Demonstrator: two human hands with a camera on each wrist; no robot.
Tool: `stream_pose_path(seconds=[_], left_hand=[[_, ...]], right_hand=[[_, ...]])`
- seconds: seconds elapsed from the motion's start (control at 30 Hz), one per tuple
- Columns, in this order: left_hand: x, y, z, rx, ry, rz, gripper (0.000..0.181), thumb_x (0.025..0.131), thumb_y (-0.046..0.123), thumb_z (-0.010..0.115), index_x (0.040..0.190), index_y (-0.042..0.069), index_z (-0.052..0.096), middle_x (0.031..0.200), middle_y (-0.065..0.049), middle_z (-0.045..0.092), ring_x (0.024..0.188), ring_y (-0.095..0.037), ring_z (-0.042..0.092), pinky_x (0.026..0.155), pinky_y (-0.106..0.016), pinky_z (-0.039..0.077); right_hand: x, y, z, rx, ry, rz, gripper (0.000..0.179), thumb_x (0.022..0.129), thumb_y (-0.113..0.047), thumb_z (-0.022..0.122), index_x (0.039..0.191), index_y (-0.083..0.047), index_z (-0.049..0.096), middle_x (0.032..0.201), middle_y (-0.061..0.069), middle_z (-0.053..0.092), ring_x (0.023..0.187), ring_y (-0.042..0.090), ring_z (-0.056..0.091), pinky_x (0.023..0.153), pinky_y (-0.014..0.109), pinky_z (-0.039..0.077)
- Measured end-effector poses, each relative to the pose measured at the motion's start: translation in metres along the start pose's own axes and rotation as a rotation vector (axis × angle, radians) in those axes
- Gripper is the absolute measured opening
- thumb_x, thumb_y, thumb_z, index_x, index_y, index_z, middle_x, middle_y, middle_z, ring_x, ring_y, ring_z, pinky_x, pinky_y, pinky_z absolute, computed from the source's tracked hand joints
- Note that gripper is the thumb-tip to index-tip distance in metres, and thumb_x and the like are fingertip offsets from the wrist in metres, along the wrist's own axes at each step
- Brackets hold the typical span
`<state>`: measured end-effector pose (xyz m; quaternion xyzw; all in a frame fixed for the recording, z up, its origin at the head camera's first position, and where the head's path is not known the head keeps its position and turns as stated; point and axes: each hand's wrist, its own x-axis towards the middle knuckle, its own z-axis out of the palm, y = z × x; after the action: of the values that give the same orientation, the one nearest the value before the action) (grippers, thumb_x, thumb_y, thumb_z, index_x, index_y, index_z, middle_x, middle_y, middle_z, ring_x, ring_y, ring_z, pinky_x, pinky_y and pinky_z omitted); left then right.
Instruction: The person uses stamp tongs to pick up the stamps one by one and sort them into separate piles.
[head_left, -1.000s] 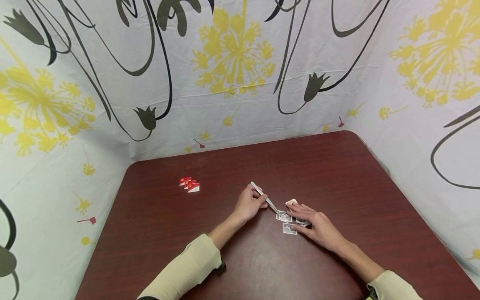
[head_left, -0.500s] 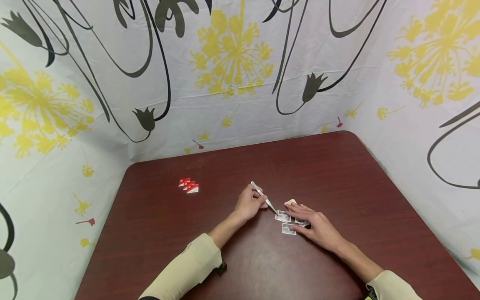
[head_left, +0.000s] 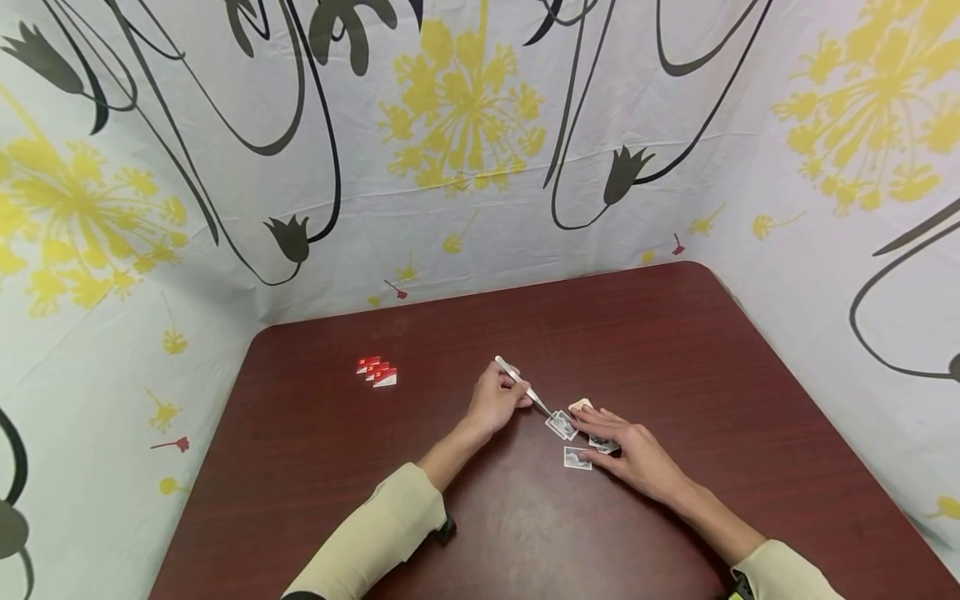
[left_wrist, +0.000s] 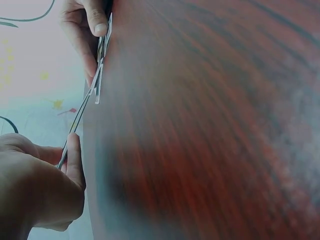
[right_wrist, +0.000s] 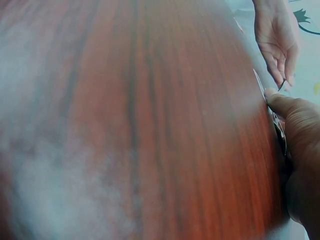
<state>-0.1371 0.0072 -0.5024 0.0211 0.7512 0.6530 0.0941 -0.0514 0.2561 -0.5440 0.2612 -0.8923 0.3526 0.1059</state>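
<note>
My left hand pinches a pair of metal tweezers between thumb and fingers. The tweezer tips meet the upper edge of two overlapping grey-and-white stamps, which lie tilted on the table. Spread over other stamps is my right hand, fingers fairly straight. Its thumb touches a single grey stamp, and its fingertips reach an orange-tinted stamp. More grey stamps show between thumb and fingers, partly hidden. The left wrist view shows the tweezers slanting up to the stamps' edges.
Several overlapping red-and-white stamps lie at the table's far left. The dark red-brown table has rounded far corners. White patterned cloth hangs along its back and sides.
The two overlapping stamps have turned from nearly level to tilted and shifted slightly up-left. My left hand and the tweezers moved a little the same way. My right hand stayed in place.
</note>
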Motion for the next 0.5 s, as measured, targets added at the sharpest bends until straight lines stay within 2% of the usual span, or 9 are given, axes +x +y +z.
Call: stream_pose_path(seconds=[0.23, 0.43, 0.5], left_hand=[[0.002, -0.0007, 0.0046, -0.01, 0.04, 0.005, 0.029, 0.098, -0.003, 0.071, 0.122, -0.009, 0.056, 0.094, -0.017, 0.074, 0.08, -0.037, 0.078, 0.072, -0.037, 0.07], [0.0024, -0.0029, 0.0072, -0.033, 0.049, -0.006, 0.03, 0.098, -0.005, 0.07, 0.124, -0.011, 0.055, 0.092, -0.017, 0.073, 0.079, -0.036, 0.079, 0.072, -0.035, 0.07], [0.0019, -0.0031, 0.0071, -0.03, 0.044, -0.017, 0.03, 0.098, -0.004, 0.07, 0.124, -0.011, 0.055, 0.091, -0.016, 0.073, 0.078, -0.036, 0.079, 0.072, -0.035, 0.07]], right_hand=[[-0.0006, 0.0, 0.0008, 0.0, 0.01, -0.002, 0.051, 0.087, -0.021, 0.09, 0.134, -0.01, 0.075, 0.144, 0.012, 0.065, 0.137, 0.037, 0.058, 0.119, 0.049, 0.045], [-0.0006, -0.0002, 0.0008, 0.005, 0.006, 0.001, 0.05, 0.088, -0.022, 0.089, 0.135, -0.011, 0.074, 0.145, 0.012, 0.065, 0.137, 0.036, 0.058, 0.123, 0.04, 0.042], [-0.0006, -0.0002, 0.0005, 0.001, 0.005, -0.001, 0.05, 0.088, -0.022, 0.089, 0.135, -0.01, 0.074, 0.145, 0.012, 0.065, 0.137, 0.036, 0.058, 0.123, 0.04, 0.042]])
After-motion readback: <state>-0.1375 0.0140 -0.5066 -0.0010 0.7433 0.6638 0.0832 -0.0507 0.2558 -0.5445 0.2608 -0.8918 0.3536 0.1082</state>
